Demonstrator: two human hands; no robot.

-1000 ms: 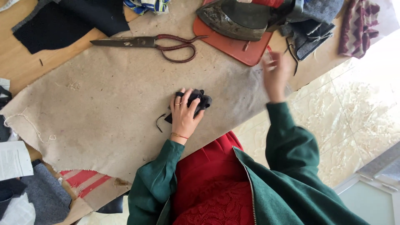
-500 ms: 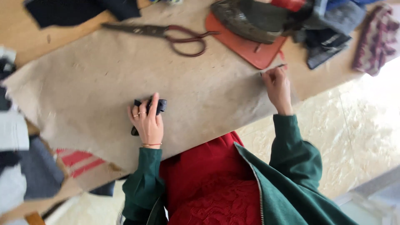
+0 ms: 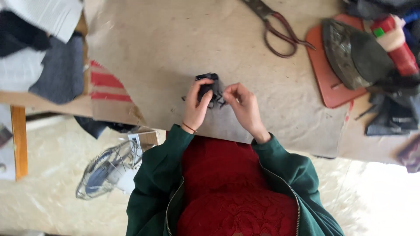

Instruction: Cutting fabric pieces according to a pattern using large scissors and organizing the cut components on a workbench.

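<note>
- Far left: a pile of cloth [image 3: 41, 52], white, black and grey pieces, sits on the table's end, with a wooden leg [image 3: 19, 142] showing below it.
- Just right of the pile, a striped cloth [image 3: 107, 83], red on tan, hangs off the table edge.
- Down on the floor, a fan [image 3: 105, 170] lies tilted beside the person's left sleeve.
- The brown paper [image 3: 162, 48] covers most of the table, and both hands work over its near edge.
- Left hand [image 3: 197, 107]: fingers curled, thumb pressed on a small dark cloth [image 3: 209, 87], gripping it from the left side.
- The dark cloth is bunched up, held just above the paper between the two hands, thin dark ends sticking out below.
- Right hand [image 3: 246, 107]: fingertips pinching the cloth's right edge, palm turned inward, hand closed on it lightly.
- Further right and up, scissors [image 3: 275, 26] with reddish handles lie flat on the paper, well apart from the hands.
- Right again, an iron [image 3: 354, 54] rests sole-up on a red mat [image 3: 328, 83].
- Far right: a red-and-white object [image 3: 393, 43] and dark fabric [image 3: 393, 113] heaped at the table's edge; what the object is, I cannot tell.
</note>
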